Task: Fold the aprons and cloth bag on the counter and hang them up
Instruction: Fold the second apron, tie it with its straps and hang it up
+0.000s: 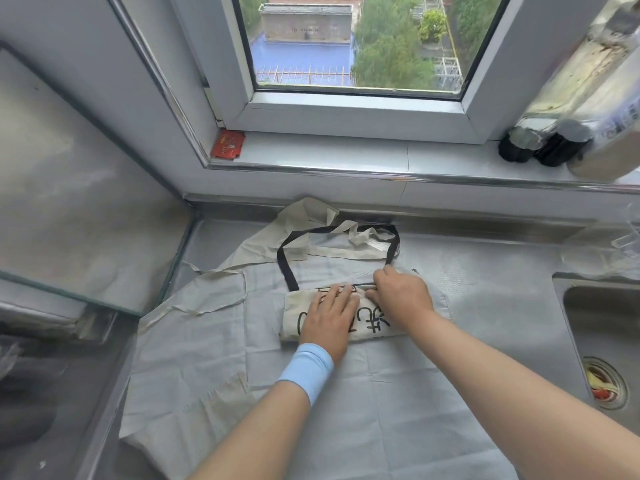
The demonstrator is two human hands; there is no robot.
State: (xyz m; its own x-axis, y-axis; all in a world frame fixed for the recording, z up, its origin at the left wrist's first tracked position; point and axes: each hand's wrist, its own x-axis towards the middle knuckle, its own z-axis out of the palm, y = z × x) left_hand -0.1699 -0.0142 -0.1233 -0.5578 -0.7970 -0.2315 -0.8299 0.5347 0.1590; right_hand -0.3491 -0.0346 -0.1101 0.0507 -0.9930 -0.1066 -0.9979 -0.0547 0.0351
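Note:
A cream cloth bag (pixel 372 323) with black lettering lies folded into a narrow band on the counter, its black strap (pixel 287 258) looping away toward the wall. My left hand (pixel 329 317), with a light blue wristband, presses flat on the bag's left half. My right hand (pixel 401 292) pinches the bag's top edge near the strap's right end. Under the bag a pale grey apron (pixel 381 393) is spread flat. A beige apron (pixel 263 240) with loose ties lies partly beneath it, reaching to the back wall.
A steel sink (pixel 602 327) with a drain strainer sits at the right. The window sill (pixel 346 150) behind holds a red packet (pixel 228 144) and dark bottles (pixel 543 143). A glass panel (pixel 69 202) and a stove area are on the left.

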